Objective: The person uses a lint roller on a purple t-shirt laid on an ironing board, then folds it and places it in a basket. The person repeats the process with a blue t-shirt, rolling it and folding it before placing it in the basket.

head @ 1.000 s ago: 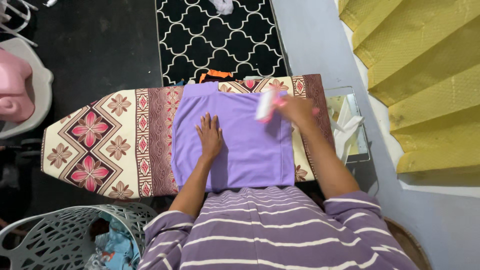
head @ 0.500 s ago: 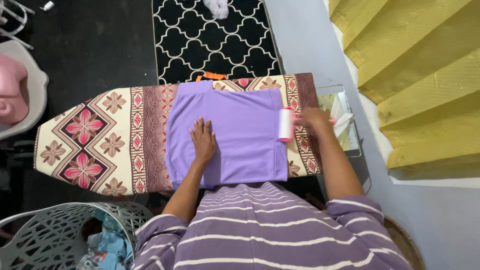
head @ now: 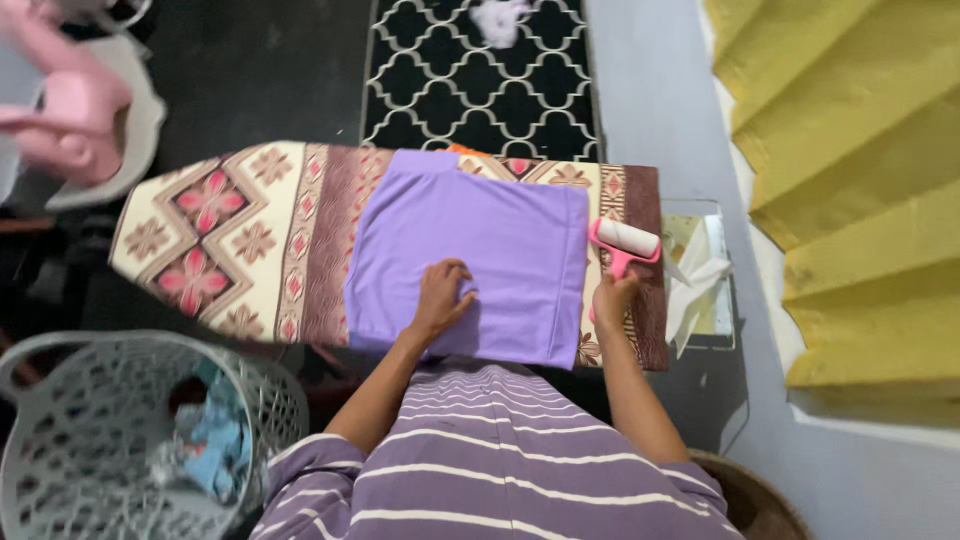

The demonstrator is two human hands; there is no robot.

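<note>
- One purple garment (head: 480, 255) lies folded flat on the ironing board (head: 230, 235), towards the board's square end; its long edges run across the board, near edge at the person's body.
- Left hand (head: 441, 300) rests on the garment's near half, fingers curled loosely against the cloth; it presses, it does not pinch.
- Right hand (head: 612, 298) is closed around the pink handle of one lint roller (head: 625, 243). The roller head sits just off the garment's right edge, over the board's patterned cover, its long axis roughly parallel to that edge.
- Relation that matters: the garment lies to the left of the roller, so the right hand is the nearer one to that edge; the left hand is already on the cloth.
- Count: one garment, one roller, one board, one grey laundry basket (head: 120, 440) at lower left holding bluish cloth, one pink object at upper left.
</note>
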